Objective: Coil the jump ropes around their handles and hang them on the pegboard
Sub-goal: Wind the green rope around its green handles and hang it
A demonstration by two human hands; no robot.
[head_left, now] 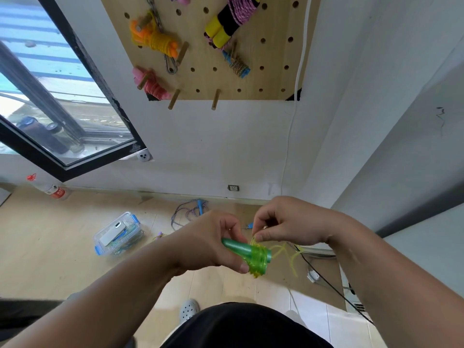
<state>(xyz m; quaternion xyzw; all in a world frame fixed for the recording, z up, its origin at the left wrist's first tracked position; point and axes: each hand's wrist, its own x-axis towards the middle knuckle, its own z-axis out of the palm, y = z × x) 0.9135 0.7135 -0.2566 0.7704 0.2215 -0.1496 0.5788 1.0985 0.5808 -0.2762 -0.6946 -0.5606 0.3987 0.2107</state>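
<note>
The left hand point(213, 243) grips the green handles point(247, 253) of a jump rope, fingers closed around them, thumb low on the near side. The right hand point(283, 222) pinches the yellow-green rope point(288, 252) between thumb and fingertips, right where it meets the coils already wound around the handles; a loose loop of it dangles to the right of them.

Far above on the wall, the wooden pegboard point(271, 79) carries coiled ropes: an orange bundle point(155, 37) at its left, a pink bundle point(153, 85) below that, a pink rope with yellow-and-black handles point(231, 20) near the top, and a small blue-handled bundle point(237, 64) beneath. Two bare pegs point(216, 99) stick out along the bottom edge.

On the floor point(50, 247), a blue-handled rope point(193, 209) lies uncoiled near the wall, beyond the hands. To the left sits a clear box with blue clips point(118, 234). A bottle with a red cap point(50, 188) lies further left; its red label is too blurred to read.
</note>
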